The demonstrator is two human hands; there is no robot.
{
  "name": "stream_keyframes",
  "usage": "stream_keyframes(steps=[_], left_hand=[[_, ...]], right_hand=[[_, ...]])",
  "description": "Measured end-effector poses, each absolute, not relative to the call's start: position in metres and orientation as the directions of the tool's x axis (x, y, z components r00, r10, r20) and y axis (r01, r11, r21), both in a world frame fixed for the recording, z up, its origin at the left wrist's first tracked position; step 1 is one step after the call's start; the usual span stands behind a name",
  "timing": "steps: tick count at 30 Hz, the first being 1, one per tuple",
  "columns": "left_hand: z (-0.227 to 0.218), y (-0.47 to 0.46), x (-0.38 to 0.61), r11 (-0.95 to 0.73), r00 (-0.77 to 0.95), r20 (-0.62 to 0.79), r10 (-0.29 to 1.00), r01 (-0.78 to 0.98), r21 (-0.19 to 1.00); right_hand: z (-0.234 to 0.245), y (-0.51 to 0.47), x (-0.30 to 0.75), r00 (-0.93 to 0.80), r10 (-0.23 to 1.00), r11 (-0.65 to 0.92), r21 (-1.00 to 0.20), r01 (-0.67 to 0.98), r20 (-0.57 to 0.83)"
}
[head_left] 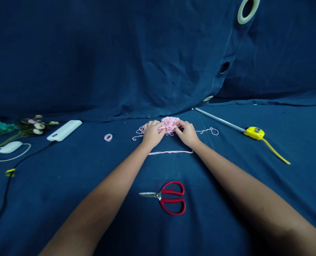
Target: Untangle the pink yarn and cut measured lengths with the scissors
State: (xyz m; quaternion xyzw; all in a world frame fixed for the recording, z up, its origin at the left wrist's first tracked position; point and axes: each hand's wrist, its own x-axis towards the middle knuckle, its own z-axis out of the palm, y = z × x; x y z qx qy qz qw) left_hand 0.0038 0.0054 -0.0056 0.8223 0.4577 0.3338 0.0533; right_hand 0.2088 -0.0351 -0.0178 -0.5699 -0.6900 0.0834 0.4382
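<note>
A loose tangle of pink yarn (170,123) lies on the blue cloth between my two hands. My left hand (154,133) closes its fingers on the left side of the tangle. On the right side, my right hand (186,132) pinches the yarn between thumb and fingers. Yarn ends trail out beyond both hands, one with a small loop at the right. Nearer to me, a straight pink strand (171,152) runs across between my wrists. Red-handled scissors (171,198) lie between my forearms, blades pointing left.
A small coil of pale yarn (108,137) sits to the left. Farther left are a white power bank (64,131) with a black cable, artificial flowers (36,125) and a white device (11,147). At the right lie a yellow tape measure (254,133) and a grey rod (220,121). Blue curtain (107,60) hangs behind.
</note>
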Motion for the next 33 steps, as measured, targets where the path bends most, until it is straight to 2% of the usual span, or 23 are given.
stream_keyframes(steps=[2,6,8,13,17,19,22,25,29,33], left_hand=[[-0.007,0.010,0.000,-0.536,0.275,0.524,0.806,0.716,0.448],[-0.008,0.020,-0.007,-0.364,-0.002,0.484,0.875,0.656,0.661],[-0.008,0.021,-0.008,-0.335,-0.036,0.459,0.888,0.632,0.699],[-0.003,0.011,-0.004,-0.391,0.027,0.490,0.871,0.642,0.659],[-0.003,0.006,-0.003,-0.348,0.015,0.515,0.857,0.755,0.556],[-0.005,0.006,-0.003,-0.362,0.080,0.503,0.860,0.792,0.492],[-0.007,0.007,-0.002,-0.426,0.190,0.501,0.844,0.805,0.412],[-0.003,0.008,-0.002,-0.525,0.286,0.496,0.820,0.721,0.452],[0.004,0.006,-0.001,-0.660,0.465,0.469,0.751,0.495,0.565],[0.006,0.003,0.000,-0.687,0.518,0.458,0.723,0.467,0.557]], right_hand=[[-0.019,-0.035,0.210,0.106,0.853,0.287,-0.628,0.723,0.511],[-0.021,-0.035,0.211,0.285,0.825,0.186,-0.710,0.679,0.488],[-0.021,-0.036,0.211,0.324,0.822,0.155,-0.732,0.663,0.468],[-0.018,-0.037,0.211,0.344,0.832,0.152,-0.774,0.615,0.436],[-0.016,-0.040,0.211,0.376,0.808,0.198,-0.810,0.552,0.453],[-0.014,-0.042,0.209,0.320,0.810,0.263,-0.792,0.551,0.492],[-0.012,-0.046,0.205,0.047,0.842,0.415,-0.700,0.581,0.538],[-0.011,-0.046,0.202,-0.221,0.829,0.524,-0.576,0.627,0.514],[-0.013,-0.042,0.203,-0.210,0.825,0.508,-0.527,0.681,0.525],[-0.015,-0.039,0.205,-0.171,0.840,0.477,-0.550,0.685,0.515]])
